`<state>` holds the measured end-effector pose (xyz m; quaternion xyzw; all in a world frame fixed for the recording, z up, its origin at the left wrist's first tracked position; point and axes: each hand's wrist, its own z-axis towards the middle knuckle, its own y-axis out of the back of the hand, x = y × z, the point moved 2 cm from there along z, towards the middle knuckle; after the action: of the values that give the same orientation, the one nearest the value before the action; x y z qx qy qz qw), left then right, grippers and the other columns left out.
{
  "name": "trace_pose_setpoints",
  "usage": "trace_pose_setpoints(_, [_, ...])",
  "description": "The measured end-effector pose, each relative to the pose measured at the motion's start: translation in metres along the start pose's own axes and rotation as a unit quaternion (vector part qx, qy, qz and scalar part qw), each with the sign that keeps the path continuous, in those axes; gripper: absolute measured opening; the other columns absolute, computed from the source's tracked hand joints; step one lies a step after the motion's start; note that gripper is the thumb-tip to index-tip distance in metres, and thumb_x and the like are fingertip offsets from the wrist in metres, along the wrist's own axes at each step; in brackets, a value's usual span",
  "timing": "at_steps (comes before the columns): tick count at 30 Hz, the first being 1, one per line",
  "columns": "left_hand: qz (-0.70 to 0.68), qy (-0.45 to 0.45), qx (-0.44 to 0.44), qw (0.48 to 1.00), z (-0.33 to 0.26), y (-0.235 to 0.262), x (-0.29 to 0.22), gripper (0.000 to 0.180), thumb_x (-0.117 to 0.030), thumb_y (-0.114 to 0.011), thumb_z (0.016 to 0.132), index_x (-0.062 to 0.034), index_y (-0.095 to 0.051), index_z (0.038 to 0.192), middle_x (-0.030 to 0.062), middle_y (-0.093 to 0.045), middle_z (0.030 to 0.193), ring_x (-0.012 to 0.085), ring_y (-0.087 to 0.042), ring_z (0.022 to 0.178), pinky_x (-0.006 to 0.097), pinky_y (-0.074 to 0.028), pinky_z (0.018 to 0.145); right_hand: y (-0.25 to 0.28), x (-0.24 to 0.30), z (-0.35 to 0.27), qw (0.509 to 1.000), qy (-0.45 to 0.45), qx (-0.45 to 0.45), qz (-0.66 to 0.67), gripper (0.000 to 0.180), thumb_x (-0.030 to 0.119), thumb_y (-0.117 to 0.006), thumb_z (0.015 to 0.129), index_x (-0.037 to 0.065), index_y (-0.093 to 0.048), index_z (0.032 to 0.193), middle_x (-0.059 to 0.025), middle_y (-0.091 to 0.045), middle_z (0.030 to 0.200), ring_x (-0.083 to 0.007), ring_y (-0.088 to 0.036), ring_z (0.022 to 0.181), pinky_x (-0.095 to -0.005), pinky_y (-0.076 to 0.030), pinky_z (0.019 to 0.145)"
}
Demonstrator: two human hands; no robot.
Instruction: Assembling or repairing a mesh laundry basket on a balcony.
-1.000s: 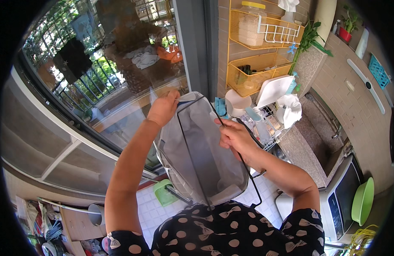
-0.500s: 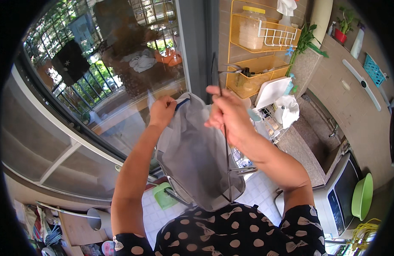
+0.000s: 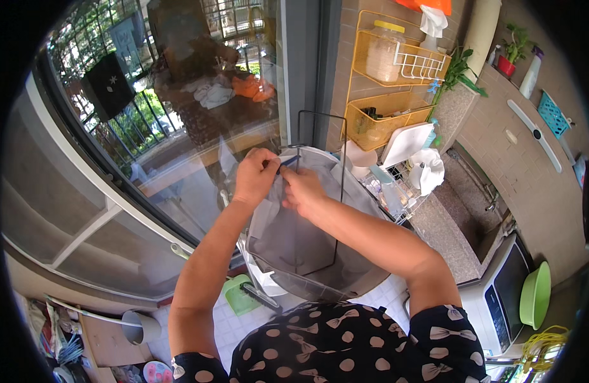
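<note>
A grey fabric laundry hamper [image 3: 288, 233] with see-through mesh at its near side stands in front of me, its mouth facing up. At its far left rim my left hand [image 3: 254, 177] pinches the cloth beside a dark blue strip [image 3: 288, 161]. My right hand [image 3: 304, 193] reaches over the hamper, thumb and fingertips closed on that same rim strip, almost touching the left hand. A thin black rectangular wire frame [image 3: 341, 185] stands upright in the hamper. One of its legs passes by my right fingers; whether they also hold it is hidden.
A glass door [image 3: 179, 140] borders the left side. To the right are a yellow wall rack [image 3: 396, 115], a dish rack [image 3: 400, 191], a stone sink [image 3: 463, 204] and a white appliance with a green basin [image 3: 535, 293]. A green dustpan [image 3: 240, 295] lies on the tiled floor.
My right hand has come left and down from the raised wire to the rim by my left hand. The wire frame has turned from edge-on to broadside, and the hamper's mouth looks wider.
</note>
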<state>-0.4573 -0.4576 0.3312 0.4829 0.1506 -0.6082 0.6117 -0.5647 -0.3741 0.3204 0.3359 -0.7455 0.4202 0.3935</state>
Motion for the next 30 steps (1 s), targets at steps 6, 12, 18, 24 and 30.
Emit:
trace_pose_setpoints(6, [0.04,-0.011,0.013,0.999,-0.004,-0.004,-0.004,0.01,-0.01,-0.063,0.083,-0.0013,-0.066,0.086,0.0132,-0.062,0.085,0.0261,-0.061,0.074,0.035,-0.048,0.067,0.009,-0.003,0.016,0.999,0.022,0.029,0.012,0.008,0.012,-0.054,0.087,0.01,-0.047,0.084,0.001,-0.041,0.057,-0.0101,-0.034,0.041,-0.0319,-0.036,0.039])
trace_pose_setpoints(12, [-0.054,0.102,-0.062,0.991,0.007,-0.014,0.025,0.01,-0.009,-0.064,0.084,-0.0002,-0.066,0.086,0.0101,-0.063,0.075,0.0189,-0.057,0.066,0.032,-0.046,0.064,0.013,-0.013,0.02,0.998,0.044,0.041,0.024,0.007,0.007,-0.054,0.085,0.009,-0.047,0.083,0.0008,-0.041,0.056,-0.0101,-0.034,0.04,-0.0308,-0.035,0.037])
trace_pose_setpoints(18, [-0.267,0.296,-0.078,0.914,0.013,-0.023,0.045,0.008,-0.006,-0.063,0.083,-0.0007,-0.066,0.088,0.0032,-0.062,0.076,0.0145,-0.054,0.067,0.029,-0.044,0.063,0.013,-0.018,0.019,0.996,0.08,0.047,0.005,0.009,0.008,-0.056,0.088,0.009,-0.049,0.082,0.0028,-0.04,0.057,-0.0102,-0.035,0.042,-0.0313,-0.034,0.041])
trace_pose_setpoints(24, [-0.267,0.264,-0.08,0.923,0.006,-0.026,0.031,0.014,-0.01,-0.061,0.084,-0.0019,-0.066,0.094,0.0043,-0.062,0.08,0.0151,-0.056,0.075,0.029,-0.045,0.068,0.016,-0.018,0.021,0.997,0.073,0.034,0.017,0.008,0.006,-0.054,0.086,0.007,-0.049,0.081,0.0002,-0.043,0.059,-0.011,-0.036,0.042,-0.0302,-0.033,0.038])
trace_pose_setpoints(30, [0.116,-0.006,-0.006,0.993,0.009,-0.022,-0.019,0.02,-0.014,-0.063,0.085,-0.0044,-0.067,0.101,0.0059,-0.066,0.086,0.0155,-0.061,0.077,0.032,-0.049,0.07,0.013,-0.014,0.02,0.996,0.067,0.054,-0.004,0.009,0.008,-0.054,0.088,0.008,-0.049,0.081,-0.0008,-0.043,0.061,-0.0117,-0.036,0.044,-0.0309,-0.033,0.039])
